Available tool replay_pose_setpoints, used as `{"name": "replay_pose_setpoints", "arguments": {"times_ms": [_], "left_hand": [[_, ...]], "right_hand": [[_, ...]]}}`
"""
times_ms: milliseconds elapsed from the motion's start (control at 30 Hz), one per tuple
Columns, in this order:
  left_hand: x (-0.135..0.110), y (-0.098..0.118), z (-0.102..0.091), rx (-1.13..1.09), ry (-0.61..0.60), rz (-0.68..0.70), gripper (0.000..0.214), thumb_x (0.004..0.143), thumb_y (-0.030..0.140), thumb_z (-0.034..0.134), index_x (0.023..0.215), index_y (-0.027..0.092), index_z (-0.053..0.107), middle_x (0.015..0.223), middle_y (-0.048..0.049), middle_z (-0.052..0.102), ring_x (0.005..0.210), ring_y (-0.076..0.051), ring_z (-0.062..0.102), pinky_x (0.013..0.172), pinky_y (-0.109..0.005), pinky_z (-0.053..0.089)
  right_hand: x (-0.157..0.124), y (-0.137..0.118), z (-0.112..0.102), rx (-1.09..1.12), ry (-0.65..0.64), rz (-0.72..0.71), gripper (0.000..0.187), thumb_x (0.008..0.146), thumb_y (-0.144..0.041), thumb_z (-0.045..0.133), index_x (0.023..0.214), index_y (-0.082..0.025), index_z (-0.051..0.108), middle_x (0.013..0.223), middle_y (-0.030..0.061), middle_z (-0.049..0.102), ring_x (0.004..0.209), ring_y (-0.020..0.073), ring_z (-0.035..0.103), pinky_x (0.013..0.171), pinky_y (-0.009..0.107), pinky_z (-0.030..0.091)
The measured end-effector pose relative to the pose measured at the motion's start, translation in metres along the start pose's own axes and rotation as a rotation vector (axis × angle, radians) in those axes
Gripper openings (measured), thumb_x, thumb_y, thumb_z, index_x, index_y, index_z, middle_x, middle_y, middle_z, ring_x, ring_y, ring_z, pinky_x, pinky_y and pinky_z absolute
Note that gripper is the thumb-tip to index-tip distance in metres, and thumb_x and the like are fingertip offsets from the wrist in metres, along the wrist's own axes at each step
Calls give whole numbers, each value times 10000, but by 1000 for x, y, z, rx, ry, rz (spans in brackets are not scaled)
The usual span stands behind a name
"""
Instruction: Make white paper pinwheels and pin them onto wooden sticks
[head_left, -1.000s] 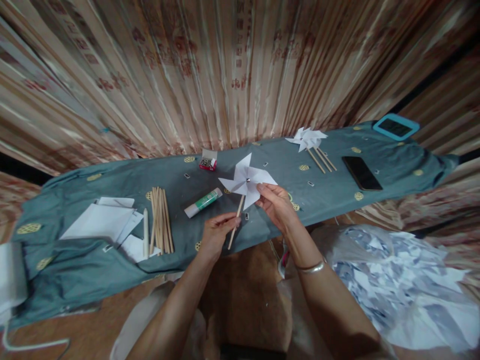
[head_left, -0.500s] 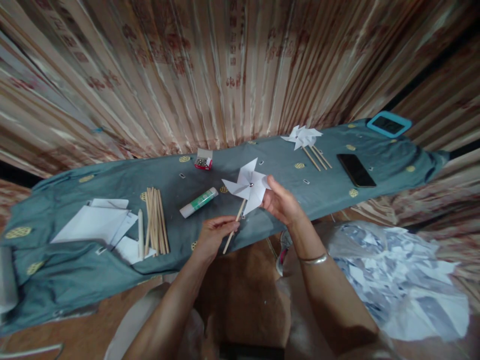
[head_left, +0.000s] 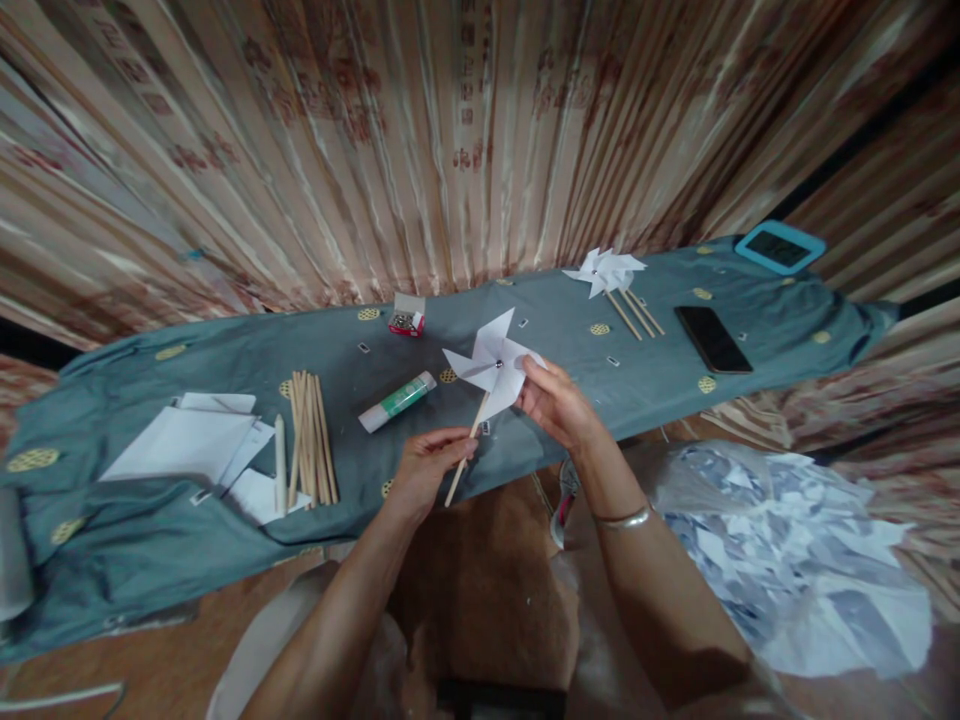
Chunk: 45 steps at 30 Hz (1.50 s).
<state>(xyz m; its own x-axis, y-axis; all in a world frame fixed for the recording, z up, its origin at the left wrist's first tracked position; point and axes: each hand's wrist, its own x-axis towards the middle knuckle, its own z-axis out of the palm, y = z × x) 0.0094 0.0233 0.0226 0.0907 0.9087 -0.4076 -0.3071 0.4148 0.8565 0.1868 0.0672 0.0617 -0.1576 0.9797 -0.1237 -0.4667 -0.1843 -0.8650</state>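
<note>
A white paper pinwheel [head_left: 495, 362] with a silver pin at its centre is held over the table's front edge. My left hand [head_left: 431, 465] pinches its wooden stick between thumb and fingers. With its fingers closed on the right-hand blade, my right hand [head_left: 555, 400] grips the paper; part of that blade is hidden behind the thumb. A glue stick [head_left: 397, 402] with a green label lies just left of the pinwheel. Behind it stands an open small red box [head_left: 407, 316] of metal pins. More white pinwheels [head_left: 604, 272] on sticks lie at the back right.
On the left of the cloth-covered table [head_left: 315, 345] lie white paper sheets [head_left: 184, 440], a pale stick [head_left: 280, 465] and several wooden sticks [head_left: 313, 440]. A phone [head_left: 712, 338] and blue-framed device [head_left: 780, 247] rest at right. A plastic bag of paper scraps [head_left: 795, 550] sits below.
The pinwheel's blades have turned slightly and the right thumb has moved onto the blade, a little to the left. My left hand keeps its hold on the stick.
</note>
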Motion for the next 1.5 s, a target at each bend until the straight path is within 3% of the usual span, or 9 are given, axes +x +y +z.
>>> {"name": "replay_pose_setpoints", "arguments": {"times_ms": [267, 633, 967, 1067, 1300, 1500], "left_hand": [[-1, 2, 2, -9, 15, 10, 356, 405, 319, 928, 698, 167, 794, 613, -35, 718, 551, -97, 580, 582, -213, 459], [1, 0, 2, 9, 27, 21, 362, 403, 330, 927, 704, 181, 792, 624, -27, 726, 555, -98, 587, 576, -211, 467], [1, 1, 1, 64, 12, 24, 338, 400, 332, 918, 683, 195, 793, 605, -22, 722, 542, -99, 577, 559, -210, 451], [0, 1, -1, 94, 5, 32, 333, 408, 330, 913, 686, 191, 793, 600, -24, 718, 550, -107, 581, 566, -220, 454], [0, 0, -4, 151, -7, 41, 317, 422, 325, 901, 691, 195, 794, 600, -22, 714, 548, -114, 571, 568, -235, 450], [-3, 5, -2, 181, -70, 30, 310, 430, 342, 895, 680, 190, 793, 619, -26, 715, 555, -111, 555, 577, -236, 439]], "right_hand": [[0, 6, 1, 59, -5, 5, 385, 667, -462, 806, 942, -219, 689, 911, 39, 767, 909, 227, 716, 742, 319, 570], [-2, 8, -3, -17, -12, -97, 465, 708, -516, 769, 1069, -234, 691, 971, 49, 759, 956, 229, 698, 805, 339, 557], [-3, -14, -12, -154, -114, 57, 780, 699, -844, 498, 1103, -210, 705, 956, 104, 757, 982, 275, 702, 757, 358, 567], [-2, -18, -18, -205, -103, 46, 749, 699, -838, 503, 1053, -215, 719, 943, 104, 758, 943, 255, 709, 730, 337, 571], [0, -18, -30, -140, -51, -6, 527, 687, -686, 695, 895, -206, 757, 883, 77, 762, 833, 215, 716, 685, 307, 583], [-2, -20, -37, -226, -30, 6, 554, 699, -703, 678, 919, -201, 760, 874, 78, 756, 845, 222, 705, 640, 299, 580]]}}
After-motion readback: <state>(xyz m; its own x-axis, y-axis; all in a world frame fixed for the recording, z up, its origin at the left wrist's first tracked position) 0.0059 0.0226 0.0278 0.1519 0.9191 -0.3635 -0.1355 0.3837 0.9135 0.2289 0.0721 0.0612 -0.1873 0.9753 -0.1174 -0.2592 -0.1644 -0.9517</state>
